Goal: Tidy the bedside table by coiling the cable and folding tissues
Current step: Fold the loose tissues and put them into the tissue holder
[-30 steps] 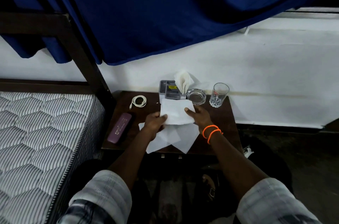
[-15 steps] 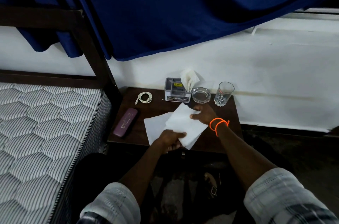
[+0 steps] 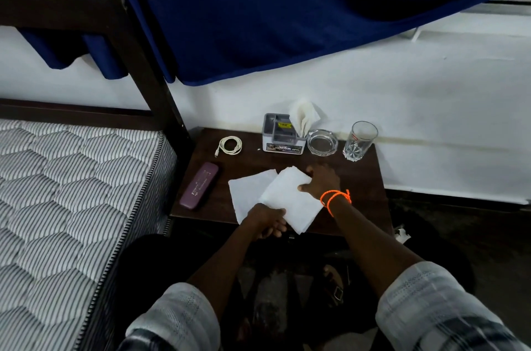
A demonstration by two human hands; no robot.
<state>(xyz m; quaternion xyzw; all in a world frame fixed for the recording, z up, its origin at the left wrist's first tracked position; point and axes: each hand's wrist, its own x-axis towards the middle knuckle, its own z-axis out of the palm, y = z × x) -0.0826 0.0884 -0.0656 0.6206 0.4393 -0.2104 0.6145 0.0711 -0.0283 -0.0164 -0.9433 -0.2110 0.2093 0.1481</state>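
The top tissue (image 3: 290, 201) lies over a second tissue (image 3: 247, 192) at the bedside table's (image 3: 359, 178) front edge. We pinch its near corner with our left hand (image 3: 265, 221); our right hand (image 3: 320, 182) presses its far edge flat.

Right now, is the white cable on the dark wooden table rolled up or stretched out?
Rolled up. The white cable lies in a neat round loop on the dark wooden table.

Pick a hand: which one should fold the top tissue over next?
Probably left. The left hand grips the near edge of the top tissue at the table front, free to lift it. The right hand lies on its far corner, better placed to hold it down.
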